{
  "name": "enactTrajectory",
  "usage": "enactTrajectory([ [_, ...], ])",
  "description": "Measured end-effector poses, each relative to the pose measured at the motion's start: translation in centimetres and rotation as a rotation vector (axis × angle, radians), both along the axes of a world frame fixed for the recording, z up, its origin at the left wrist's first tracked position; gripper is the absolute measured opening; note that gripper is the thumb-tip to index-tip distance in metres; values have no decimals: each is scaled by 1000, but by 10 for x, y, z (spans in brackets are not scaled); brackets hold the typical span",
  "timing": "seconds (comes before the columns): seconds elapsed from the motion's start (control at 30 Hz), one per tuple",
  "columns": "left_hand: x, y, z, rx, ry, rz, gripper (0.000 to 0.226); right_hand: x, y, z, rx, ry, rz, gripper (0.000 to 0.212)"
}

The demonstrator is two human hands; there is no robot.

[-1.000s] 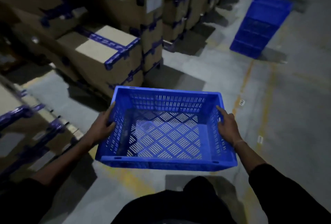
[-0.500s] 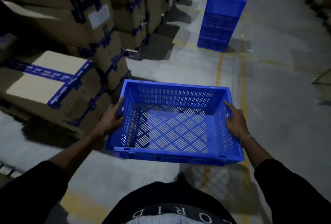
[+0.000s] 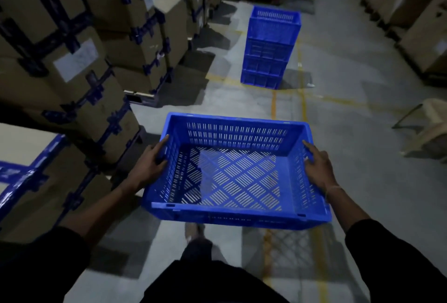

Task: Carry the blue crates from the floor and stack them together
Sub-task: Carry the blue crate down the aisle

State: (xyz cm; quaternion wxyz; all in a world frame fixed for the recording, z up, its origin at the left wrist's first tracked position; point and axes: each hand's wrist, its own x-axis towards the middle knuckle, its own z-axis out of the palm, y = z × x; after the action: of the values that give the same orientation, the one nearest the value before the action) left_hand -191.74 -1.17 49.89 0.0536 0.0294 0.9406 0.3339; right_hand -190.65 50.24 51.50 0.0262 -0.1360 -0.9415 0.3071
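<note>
I carry an empty blue slotted crate (image 3: 235, 215) at waist height, above the grey floor. My left hand (image 3: 151, 166) grips its left wall, thumb over the rim. My right hand (image 3: 318, 168) grips the right wall, fingers along the outside. Straight ahead on the floor stands a stack of blue crates (image 3: 269, 47), several high, with an open top.
Tall stacks of taped cardboard boxes (image 3: 72, 65) on pallets line the left side. More boxes (image 3: 416, 12) stand along the right wall. A beige plastic chair (image 3: 430, 123) sits at the right edge. Yellow floor lines (image 3: 273, 106) run toward the stack.
I have walked forward along the boxes. The crate stack has shifted from the upper right to straight ahead and looks closer. Both hands keep the same hold on the crate.
</note>
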Motion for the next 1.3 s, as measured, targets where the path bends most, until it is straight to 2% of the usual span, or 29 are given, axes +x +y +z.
enactTrajectory([
  [0.13,-105,6,-12,38,-25,-85,79,-78,12,-8,-8,2,-36,58],
  [0.27,-216,19,-21,28,-40,-79,78,-167,18,-11,-17,-2,-91,57],
  [0.67,-498,77,24,20,-9,-207,75,-383,64,0,-7,29,-220,56],
  [1.0,-710,175,10,4,13,-209,75,-608,179,-41,-46,11,-206,57],
  [1.3,-883,267,36,-2,47,-113,75,-812,277,-4,-20,38,-138,58],
])
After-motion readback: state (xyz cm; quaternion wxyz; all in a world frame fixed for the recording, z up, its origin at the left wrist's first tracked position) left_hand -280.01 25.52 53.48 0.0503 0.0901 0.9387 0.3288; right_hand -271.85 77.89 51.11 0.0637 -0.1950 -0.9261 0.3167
